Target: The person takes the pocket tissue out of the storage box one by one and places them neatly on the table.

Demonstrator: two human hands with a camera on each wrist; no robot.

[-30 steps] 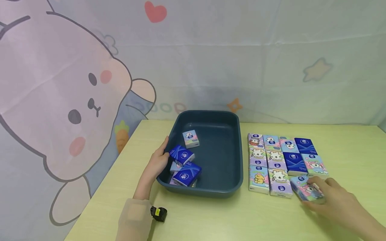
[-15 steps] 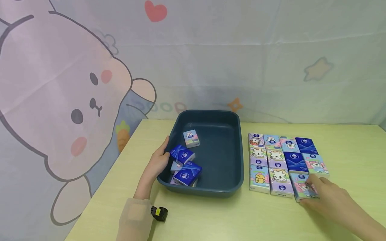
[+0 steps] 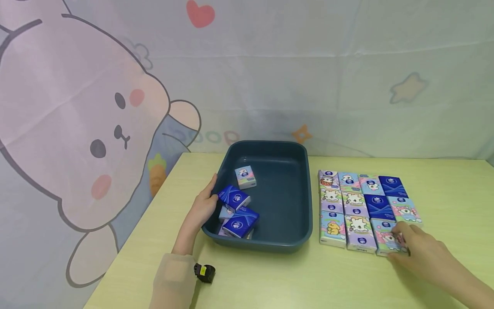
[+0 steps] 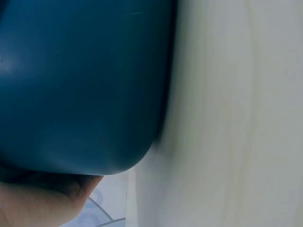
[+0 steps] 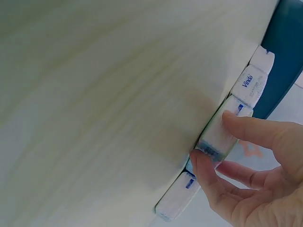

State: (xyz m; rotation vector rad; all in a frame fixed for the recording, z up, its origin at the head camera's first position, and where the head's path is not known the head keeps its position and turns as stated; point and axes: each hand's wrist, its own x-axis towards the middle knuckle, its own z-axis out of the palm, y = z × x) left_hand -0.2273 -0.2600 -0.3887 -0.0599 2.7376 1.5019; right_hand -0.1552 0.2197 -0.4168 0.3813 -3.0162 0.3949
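My left hand (image 3: 202,207) grips the left rim of a dark blue plastic tub (image 3: 281,246); the left wrist view shows it at the wall of the tub (image 4: 85,94). My right hand (image 3: 422,253) holds a pink and blue pocket tissue pack (image 3: 387,237) by its right end, the thumb on its near side. That pack lies on the table at the right end of the front row, beside a lilac pack (image 3: 359,231). In the right wrist view, the thumb (image 5: 251,127) lies on the pack's white side and the fingertips reach its end.
Rows of tissue packs lie side by side right of the tub, among them a blue pack (image 3: 380,207) and a duck-print pack (image 3: 332,227). Several loose packs, including a blue pack (image 3: 241,223), lie in the tub's left part. Behind the table (image 3: 293,283) hangs a printed cloth (image 3: 270,86).
My right hand has turned the tilted pink and blue tissue pack straight and set it against the lilac pack and the row behind. The left hand and tub have stayed put.
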